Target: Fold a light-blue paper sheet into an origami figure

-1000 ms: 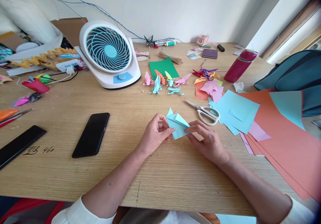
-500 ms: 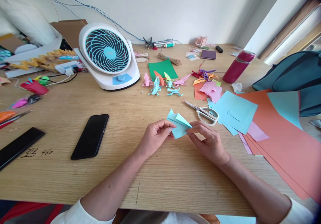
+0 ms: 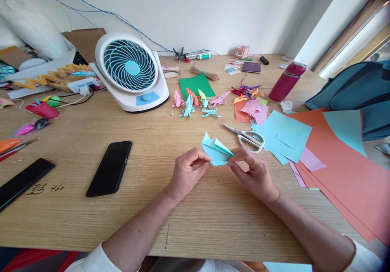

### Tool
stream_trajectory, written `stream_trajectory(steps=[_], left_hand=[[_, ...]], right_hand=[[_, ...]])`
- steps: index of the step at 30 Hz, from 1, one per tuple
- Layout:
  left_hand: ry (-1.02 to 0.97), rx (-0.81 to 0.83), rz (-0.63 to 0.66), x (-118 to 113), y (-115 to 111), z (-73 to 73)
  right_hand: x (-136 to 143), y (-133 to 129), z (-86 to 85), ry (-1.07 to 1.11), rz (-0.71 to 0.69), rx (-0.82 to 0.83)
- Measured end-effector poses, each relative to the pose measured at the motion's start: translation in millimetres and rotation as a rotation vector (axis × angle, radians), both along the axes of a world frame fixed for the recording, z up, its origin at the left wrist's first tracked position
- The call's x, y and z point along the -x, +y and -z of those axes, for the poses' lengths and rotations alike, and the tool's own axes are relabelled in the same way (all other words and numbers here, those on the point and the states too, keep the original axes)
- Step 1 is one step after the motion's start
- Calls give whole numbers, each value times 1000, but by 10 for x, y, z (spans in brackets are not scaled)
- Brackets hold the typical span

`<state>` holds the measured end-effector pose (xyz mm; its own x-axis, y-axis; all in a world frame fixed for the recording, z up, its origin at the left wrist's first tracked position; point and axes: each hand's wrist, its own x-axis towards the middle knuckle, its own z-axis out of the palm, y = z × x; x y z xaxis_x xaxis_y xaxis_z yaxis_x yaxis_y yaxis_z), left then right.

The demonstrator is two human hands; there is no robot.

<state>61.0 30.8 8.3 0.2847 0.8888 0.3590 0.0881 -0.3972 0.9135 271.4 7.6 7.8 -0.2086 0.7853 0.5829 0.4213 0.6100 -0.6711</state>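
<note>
A small sheet of light blue folded paper point(image 3: 217, 152) is held between my two hands, above the front middle of the table. Its upper edge shows a raised pleat and a pointed corner. My left hand point(image 3: 190, 170) pinches the lower left edge between thumb and fingers. On the right side, my right hand point(image 3: 252, 170) grips the paper's corner the same way. White-handled scissors point(image 3: 250, 140) lie just beyond my right hand, blades pointing to the upper left. Several folded paper figures point(image 3: 189, 106) in pink, blue, orange and yellow stand farther back.
A white fan point(image 3: 131, 73) stands at back left, with a black phone point(image 3: 109, 168) in front of it. Blue paper sheets point(image 3: 288, 136) and large orange sheets point(image 3: 341, 174) cover the right side. Behind them are a red bottle point(image 3: 288, 81) and a teal bag point(image 3: 350, 93).
My left hand has shifted slightly down and left along the paper's lower edge. The paper has tilted a little, so its lower part looks shorter. My right hand keeps its grip.
</note>
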Motion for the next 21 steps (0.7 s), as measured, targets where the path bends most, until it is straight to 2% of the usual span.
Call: stream_trajectory(steps=[7, 10, 16, 21], left_hand=[[-54, -121, -39, -39, -5, 0], [-55, -70, -75, -62, -34, 11], [-64, 146, -117, -95, -105, 13], [-81, 148, -133, -111, -110, -13]], right_hand=[[20, -7, 32, 105, -4, 25], [54, -21, 43, 165, 2, 69], [151, -42, 63, 299, -8, 192], [178, -30, 86, 358, 6, 224]])
